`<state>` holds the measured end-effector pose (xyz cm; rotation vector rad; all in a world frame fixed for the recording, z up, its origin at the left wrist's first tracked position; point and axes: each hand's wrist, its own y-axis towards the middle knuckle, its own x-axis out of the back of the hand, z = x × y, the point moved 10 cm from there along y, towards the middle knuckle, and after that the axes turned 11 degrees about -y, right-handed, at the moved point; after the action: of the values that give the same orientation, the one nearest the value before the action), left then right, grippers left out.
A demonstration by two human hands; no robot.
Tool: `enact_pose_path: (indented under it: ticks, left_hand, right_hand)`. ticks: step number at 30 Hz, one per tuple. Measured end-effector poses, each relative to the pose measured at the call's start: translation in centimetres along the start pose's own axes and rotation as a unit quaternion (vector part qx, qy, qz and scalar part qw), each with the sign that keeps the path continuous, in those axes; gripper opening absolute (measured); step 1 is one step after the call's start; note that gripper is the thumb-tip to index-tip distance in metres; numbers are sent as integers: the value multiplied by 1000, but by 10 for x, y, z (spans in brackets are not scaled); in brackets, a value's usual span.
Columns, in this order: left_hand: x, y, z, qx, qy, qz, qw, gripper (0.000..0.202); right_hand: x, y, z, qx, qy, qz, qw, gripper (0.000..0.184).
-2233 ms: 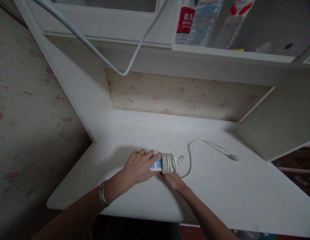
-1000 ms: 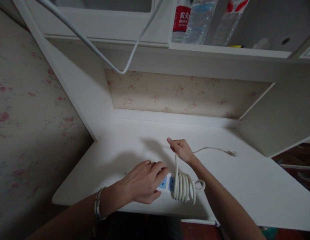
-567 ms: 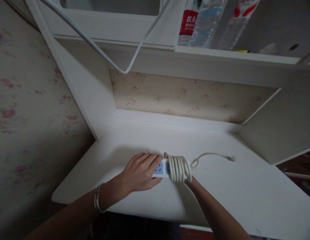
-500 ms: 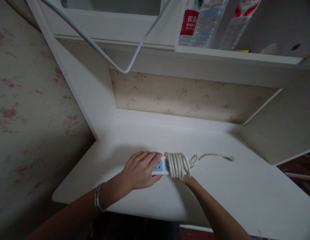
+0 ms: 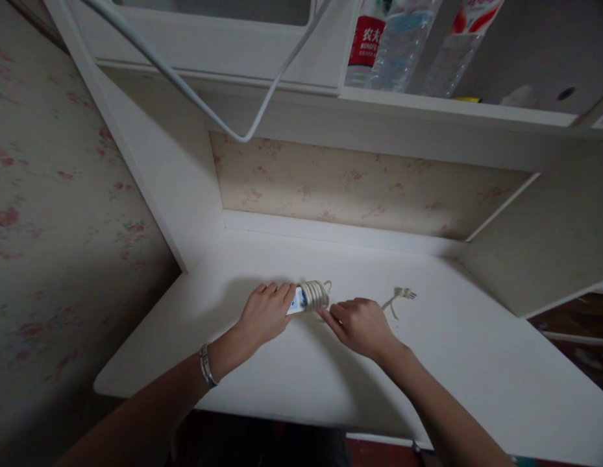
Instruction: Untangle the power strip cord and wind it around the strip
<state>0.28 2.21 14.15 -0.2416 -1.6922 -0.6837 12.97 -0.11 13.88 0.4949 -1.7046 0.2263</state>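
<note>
A white power strip [image 5: 298,299] with blue sockets lies on the white desk [image 5: 291,383], its white cord [image 5: 315,294] wound round it in several turns. My left hand [image 5: 263,316] is closed on the strip's left end. My right hand [image 5: 360,324] sits just right of the coil, fingers curled round the cord where it leaves the coil. The last short length of cord ends in the plug [image 5: 406,294], which lies on the desk to the right of my right hand.
Water bottles [image 5: 386,42] stand on the shelf above the desk. A thick white cable [image 5: 184,97] hangs down from the upper left. Floral wallpaper [image 5: 52,214] covers the left wall and the back of the desk alcove. A white side panel [image 5: 539,246] closes the alcove at right.
More cord has gone round the strip and the loose tail has shortened. The plug has slid left toward the strip. My right hand has come out from under the coil onto the desk.
</note>
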Motion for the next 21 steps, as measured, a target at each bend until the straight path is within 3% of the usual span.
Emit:
enact_pose_path:
  ticks: [6, 10, 17, 21]
  left_hand:
    - [-6, -14, -38, -85, -27, 66, 994, 42]
    - [4, -29, -67, -152, -49, 91, 983, 46]
    - [37, -45, -93, -250, -77, 87, 961, 50]
    - [57, -42, -88, -239, -105, 36, 965, 50]
  right_hand:
    - [33, 24, 0, 54, -5, -60, 997, 60]
    - [40, 37, -2, 54, 83, -65, 993, 60]
    - [15, 42, -26, -37, 318, -40, 947, 66]
    - [1, 28, -28, -65, 303, -43, 950, 65]
